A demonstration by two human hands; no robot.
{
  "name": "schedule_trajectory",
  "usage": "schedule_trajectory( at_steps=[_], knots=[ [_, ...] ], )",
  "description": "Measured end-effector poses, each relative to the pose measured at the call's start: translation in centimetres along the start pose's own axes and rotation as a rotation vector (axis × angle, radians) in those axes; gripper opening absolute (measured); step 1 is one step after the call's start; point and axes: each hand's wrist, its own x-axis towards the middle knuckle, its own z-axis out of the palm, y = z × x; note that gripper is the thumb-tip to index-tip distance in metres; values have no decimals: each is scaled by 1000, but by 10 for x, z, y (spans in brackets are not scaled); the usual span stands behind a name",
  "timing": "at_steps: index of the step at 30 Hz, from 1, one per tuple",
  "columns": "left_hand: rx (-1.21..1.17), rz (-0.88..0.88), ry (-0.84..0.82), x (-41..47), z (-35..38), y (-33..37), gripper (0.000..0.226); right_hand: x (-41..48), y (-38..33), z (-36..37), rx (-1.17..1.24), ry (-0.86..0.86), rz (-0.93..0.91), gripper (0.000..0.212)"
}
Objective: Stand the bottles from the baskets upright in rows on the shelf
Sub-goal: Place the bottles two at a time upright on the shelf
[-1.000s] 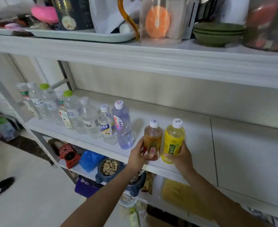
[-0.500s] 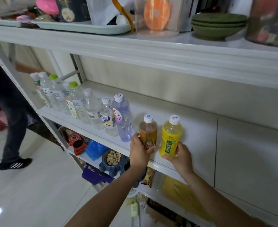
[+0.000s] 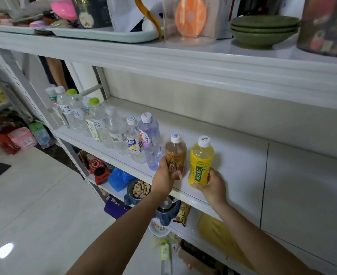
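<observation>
On the white middle shelf (image 3: 233, 155) an amber tea bottle (image 3: 176, 151) stands upright near the front edge, and my left hand (image 3: 164, 176) grips its lower half. Just right of it a yellow drink bottle (image 3: 201, 159) stands upright with my right hand (image 3: 213, 184) holding its base. To their left a row of several clear water bottles (image 3: 104, 124) runs back along the shelf, ending in a pale purple bottle (image 3: 151, 141) close to the tea bottle. No basket is in view.
The shelf to the right of the yellow bottle is bare. Above, a tray (image 3: 104, 35), a clear jug (image 3: 190, 20) and stacked green bowls (image 3: 263, 30) fill the top shelf. Below sit a peanut bowl (image 3: 141, 189), a blue bag (image 3: 120, 178) and snack packs. A person's legs (image 3: 54, 70) show behind the rack's left end.
Both bottles now stand slightly closer together and nearer the purple bottle. My hands keep their hold on them. The camera has shifted, and the person at left has moved behind the rack.
</observation>
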Motion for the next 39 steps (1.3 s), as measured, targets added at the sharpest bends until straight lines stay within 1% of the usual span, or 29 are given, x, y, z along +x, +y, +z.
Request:
schedule_trajectory(
  at_steps=[4, 6, 9, 11, 13, 14, 16, 17, 18, 20, 25, 28, 31, 32, 34, 35, 36, 37, 39],
  knots=[
    [-33, -33, -24, -1, 1, 1, 53, -1, -1, -1, 23, -1, -24, 57],
    [11, -45, -17, -7, 2, -1, 54, -4, -1, -1, 31, -2, -36, 57],
    [153, -66, 23, -29, 1, -14, 70, -5, 0, -4, -5, -36, -69, 58],
    [282, -42, 27, -47, -3, -30, 78, 0, 2, -11, -101, -87, -120, 57],
    [462, -3, -3, -63, -10, -50, 85, 2, 7, -23, -268, -138, -204, 58],
    [554, 2, -33, -71, -14, -59, 90, 2, 12, -28, -363, -144, -257, 62],
    [711, -5, -95, -86, -25, -73, 100, -4, 24, -33, -563, -149, -338, 79],
    [765, -17, -110, -94, -31, -79, 102, -10, 29, -34, -648, -165, -343, 87],
    [797, -36, -115, -101, -36, -85, 102, -18, 32, -35, -717, -186, -319, 89],
    [800, -88, -106, -114, -48, -93, 99, -32, 34, -35, -796, -225, -251, 86],
    [855, -149, -65, -155, -90, -112, 95, -80, 9, -24, -900, -202, -196, 88],
    [863, -212, -34, -191, -130, -128, 93, -119, -14, 1, -929, -225, -209, 90],
    [896, -299, 1, -244, -182, -153, 89, -166, -49, 40, -997, -274, -298, 94],
    [903, -340, 19, -267, -201, -162, 89, -185, -65, 57, -1001, -305, -338, 100],
    [915, -434, 69, -319, -242, -182, 87, -227, -97, 96, -994, -362, -446, 119],
    [923, -481, 89, -347, -262, -191, 86, -248, -113, 118, -990, -388, -513, 123],
    [920, -527, 106, -377, -282, -201, 86, -270, -129, 141, -982, -421, -577, 118],
    [907, -573, 127, -406, -301, -209, 90, -293, -146, 162, -969, -463, -637, 107],
    [879, -692, 177, -466, -336, -226, 108, -342, -178, 204, -920, -543, -757, 96]
  ],
)
